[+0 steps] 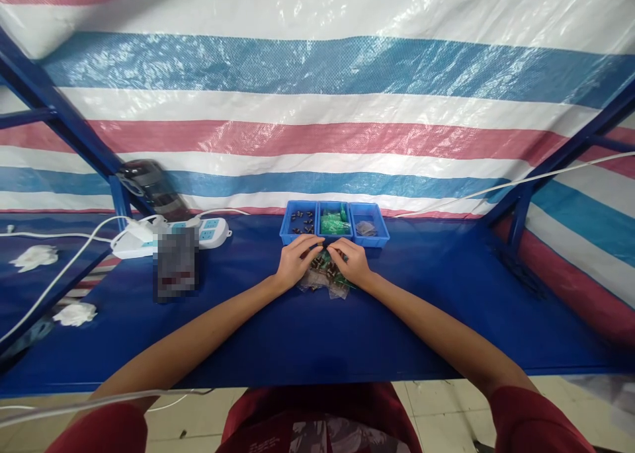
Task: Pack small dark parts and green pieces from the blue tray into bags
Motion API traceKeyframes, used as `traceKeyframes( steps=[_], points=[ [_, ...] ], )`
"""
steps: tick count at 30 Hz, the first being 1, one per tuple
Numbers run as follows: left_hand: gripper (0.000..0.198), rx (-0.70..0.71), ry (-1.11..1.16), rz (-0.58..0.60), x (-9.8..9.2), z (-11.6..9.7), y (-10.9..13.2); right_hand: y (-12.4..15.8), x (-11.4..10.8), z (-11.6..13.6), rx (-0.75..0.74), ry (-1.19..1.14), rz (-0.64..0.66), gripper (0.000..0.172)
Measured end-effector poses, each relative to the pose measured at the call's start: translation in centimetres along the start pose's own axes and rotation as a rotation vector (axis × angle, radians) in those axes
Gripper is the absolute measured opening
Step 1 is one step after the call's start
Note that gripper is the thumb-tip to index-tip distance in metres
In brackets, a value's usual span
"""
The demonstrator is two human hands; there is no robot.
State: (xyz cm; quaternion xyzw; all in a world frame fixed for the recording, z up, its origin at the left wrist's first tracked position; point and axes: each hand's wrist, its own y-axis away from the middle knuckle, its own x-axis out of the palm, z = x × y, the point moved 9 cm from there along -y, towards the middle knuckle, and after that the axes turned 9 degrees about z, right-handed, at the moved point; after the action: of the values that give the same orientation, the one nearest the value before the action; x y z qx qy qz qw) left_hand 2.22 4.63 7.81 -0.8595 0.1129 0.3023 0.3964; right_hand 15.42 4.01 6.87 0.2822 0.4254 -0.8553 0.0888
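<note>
Both hands meet over a mixed pile (322,276) of small dark and brassy parts, green pieces and clear plastic bags on the blue table. My left hand (296,261) has its fingertips pressed together at the pile's upper edge. Facing it, my right hand (351,261) is closed in a similar pinch. Anything between the fingertips is too small to make out. Just behind the hands stand three joined blue bins: the left bin (299,223) holds small dark parts, the middle bin (335,220) green pieces, the right bin (368,225) small clear or grey pieces.
A white power strip (213,233) with cables lies at the left, beside a blurred dark object (176,262) and a dark bottle (155,187). Crumpled white tissues (76,314) are farther left. Blue frame posts and a striped sheet (317,135) bound the table (297,347).
</note>
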Motion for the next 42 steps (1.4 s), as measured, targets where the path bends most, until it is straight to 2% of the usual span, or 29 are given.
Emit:
traceKeyframes(
  steps=[4, 10, 15, 21, 28, 33, 42],
  points=[
    [0.025, 0.021, 0.013, 0.008, 0.1, -0.1, -0.1, 0.1, 0.0, -0.2, 0.018, 0.004, -0.003, 0.020],
    [0.029, -0.102, 0.056, 0.046, 0.9, 1.7, 0.3, 0.1, 0.3, -0.3, -0.006, -0.015, 0.018, 0.021],
    [0.030, -0.084, 0.045, 0.122, 1.8, 1.6, 0.3, 0.1, 0.5, -0.2, -0.042, -0.021, 0.043, 0.019],
    [0.031, -0.093, 0.045, 0.149, 2.3, 1.9, 0.4, 0.5, 1.0, -1.1, -0.011, -0.007, 0.071, 0.020],
    [0.028, -0.085, 0.028, 0.110, 1.8, 1.6, 0.4, 0.4, 1.0, -0.7, -0.005, -0.005, 0.072, 0.020],
    [0.028, -0.095, -0.027, 0.052, 0.9, 0.9, 0.1, 0.3, 0.3, -0.9, 0.053, 0.011, 0.013, 0.021],
    [0.018, 0.038, -0.057, 0.043, 0.8, -0.2, -0.1, 0.2, 0.1, -0.7, 0.032, 0.007, -0.015, 0.021]
  ],
)
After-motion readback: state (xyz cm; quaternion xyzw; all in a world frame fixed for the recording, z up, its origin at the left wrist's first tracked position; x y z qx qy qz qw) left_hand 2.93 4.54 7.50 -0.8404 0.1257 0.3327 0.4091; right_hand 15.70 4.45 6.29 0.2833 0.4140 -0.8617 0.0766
